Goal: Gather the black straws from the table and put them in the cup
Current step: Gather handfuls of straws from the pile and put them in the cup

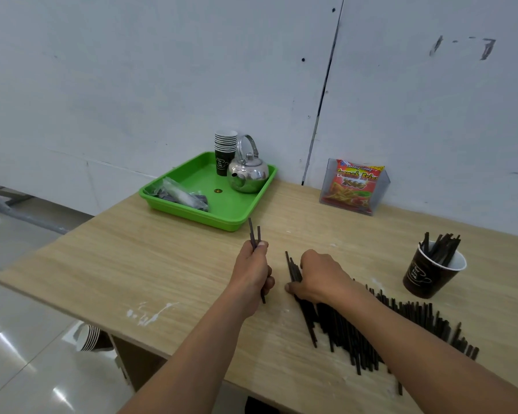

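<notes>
Straws, thin and dark and all about one length, lie in a big messy pile of black straws (371, 330) on the wooden table (132, 264), down at 4 o'clock from the middle. More of them stand in the cup (431, 276) at 3 o'clock, leaning to one side. The cup is dark brown with a white inside and a small white drawing on it.

I see the left hand (253, 270) near the middle, clenched round two straws that stick up toward 12 o'clock. The right hand (320, 279) is just beside it, on the near end of the pile. Its fingers curl over a few straws and I think the thumb pinches them, but the hand hides most of that.

At 12 o'clock sits a green tray (222, 210) with a shiny kettle (248, 174) and a stack of cups (225, 147). A red snack bag (353, 186) stands at 1 o'clock.
</notes>
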